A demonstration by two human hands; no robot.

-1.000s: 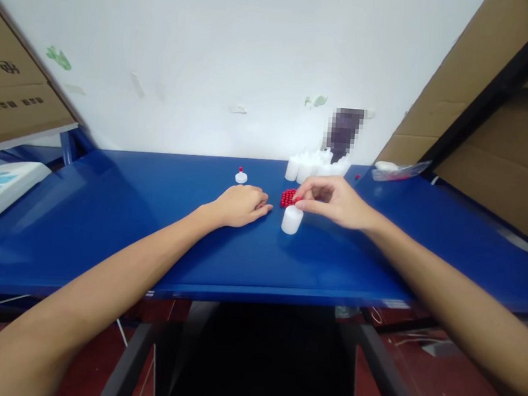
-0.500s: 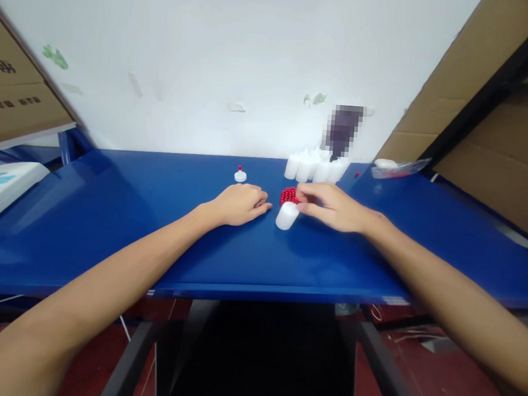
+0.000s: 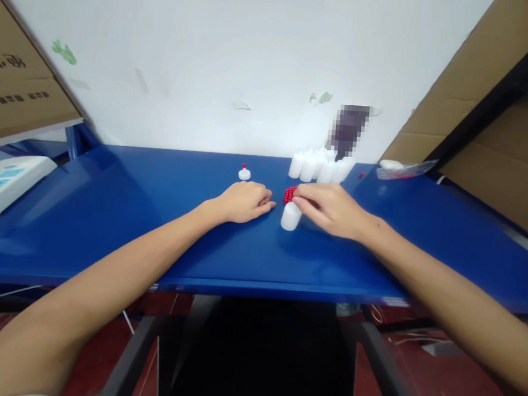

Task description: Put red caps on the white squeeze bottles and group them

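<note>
A small white plastic bottle [image 3: 290, 216] stands upright on the blue table [image 3: 122, 212], close to the middle of the work surface, its long axis vertical and its mouth facing up. Touching it from its right and far side is the right hand [image 3: 331, 207], palm down, the fingers [image 3: 304, 196] drawn together and curled over the bottle's top and over a cluster of small red beads [image 3: 288, 194] that lies just behind the bottle. Whether a bead is pinched between the fingertips cannot be told, since the fingers hide it. The bottle therefore lies at the tips of the right hand, toward the person's left of it, and the beads sit just beyond the bottle, under the same fingertips.

The left hand [image 3: 244, 201] rests on the table a little apart to the left of the bottle, loosely curled, fingertips pointing at the bottle, holding nothing visible. The right hand is plainly the nearer one.

Farther back, a white cap with a red bead on top [image 3: 244, 173] stands alone beyond the left hand. A group of white bottles [image 3: 318, 167] is gathered against the wall [image 3: 210, 55], behind the right hand. A clear plastic bag [image 3: 401, 169] lies at the far right, a white device [image 3: 3, 183] at the far left edge, and cardboard boxes [image 3: 13, 93] flank the table.
</note>
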